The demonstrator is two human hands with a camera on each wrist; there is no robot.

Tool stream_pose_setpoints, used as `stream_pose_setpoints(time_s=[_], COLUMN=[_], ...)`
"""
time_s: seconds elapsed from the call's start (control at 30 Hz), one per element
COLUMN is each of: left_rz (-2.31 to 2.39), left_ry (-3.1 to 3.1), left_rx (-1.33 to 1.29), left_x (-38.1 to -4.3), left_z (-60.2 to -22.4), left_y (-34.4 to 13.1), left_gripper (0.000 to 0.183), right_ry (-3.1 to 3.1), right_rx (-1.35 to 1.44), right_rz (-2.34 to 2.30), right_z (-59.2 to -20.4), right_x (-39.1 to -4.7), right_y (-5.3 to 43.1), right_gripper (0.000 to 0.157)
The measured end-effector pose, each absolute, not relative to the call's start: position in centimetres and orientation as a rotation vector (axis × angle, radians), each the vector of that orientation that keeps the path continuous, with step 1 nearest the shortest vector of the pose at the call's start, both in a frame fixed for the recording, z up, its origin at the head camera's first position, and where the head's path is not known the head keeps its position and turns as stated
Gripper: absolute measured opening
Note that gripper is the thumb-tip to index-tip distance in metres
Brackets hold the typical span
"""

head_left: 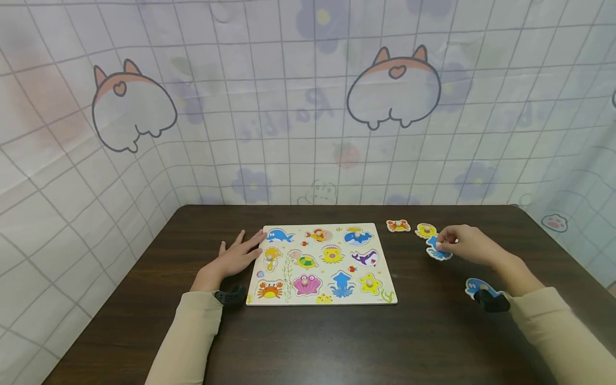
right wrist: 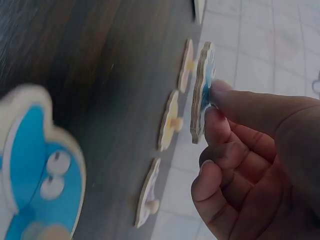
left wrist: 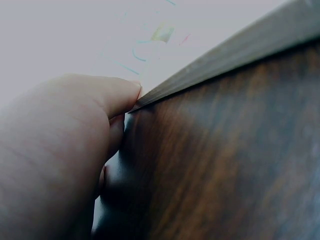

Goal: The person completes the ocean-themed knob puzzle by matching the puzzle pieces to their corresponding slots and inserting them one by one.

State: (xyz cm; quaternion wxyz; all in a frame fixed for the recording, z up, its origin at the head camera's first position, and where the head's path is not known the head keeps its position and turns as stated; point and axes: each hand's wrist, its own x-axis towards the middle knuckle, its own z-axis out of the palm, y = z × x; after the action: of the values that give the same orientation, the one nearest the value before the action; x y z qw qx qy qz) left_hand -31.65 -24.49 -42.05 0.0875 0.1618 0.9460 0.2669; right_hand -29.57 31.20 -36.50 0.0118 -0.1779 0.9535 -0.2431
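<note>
My left hand (head_left: 235, 259) rests at the left side of a wooden peg puzzle board (head_left: 289, 271), fingers spread and fingertips on its upper left edge. In the left wrist view, the thumb (left wrist: 120, 94) lies along the board's edge. Right of the board, my right hand (head_left: 469, 246) pinches a blue squid puzzle piece (head_left: 439, 253) between thumb and forefinger. The right wrist view shows this squid piece edge-on (right wrist: 199, 100), raised off the table, the other fingers curled below. A yellow octopus piece (head_left: 425, 230) lies just behind it.
An orange crab piece (head_left: 398, 225) lies right of the board's far corner. Near my right wrist is a blue whale piece (head_left: 476, 286), partly covered by the wrist camera. Another knobbed piece (right wrist: 148, 195) shows in the right wrist view. A patterned curtain (head_left: 293, 160) stands behind the dark table (head_left: 308, 342).
</note>
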Motion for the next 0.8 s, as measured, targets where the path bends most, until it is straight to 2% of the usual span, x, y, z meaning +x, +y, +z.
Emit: stream_pose_setpoints(time_s=[0.8], left_rz=[0.781], left_ry=[2.826], left_rx=[0.487], left_x=[-31.7], left_z=[-42.0], left_y=[-24.5], left_gripper=[0.060], right_ry=[2.923], right_rx=[-0.833], right_rz=[-0.794], right_z=[-35.3], right_x=[-27.8], right_y=[22.9], right_gripper=[0.011])
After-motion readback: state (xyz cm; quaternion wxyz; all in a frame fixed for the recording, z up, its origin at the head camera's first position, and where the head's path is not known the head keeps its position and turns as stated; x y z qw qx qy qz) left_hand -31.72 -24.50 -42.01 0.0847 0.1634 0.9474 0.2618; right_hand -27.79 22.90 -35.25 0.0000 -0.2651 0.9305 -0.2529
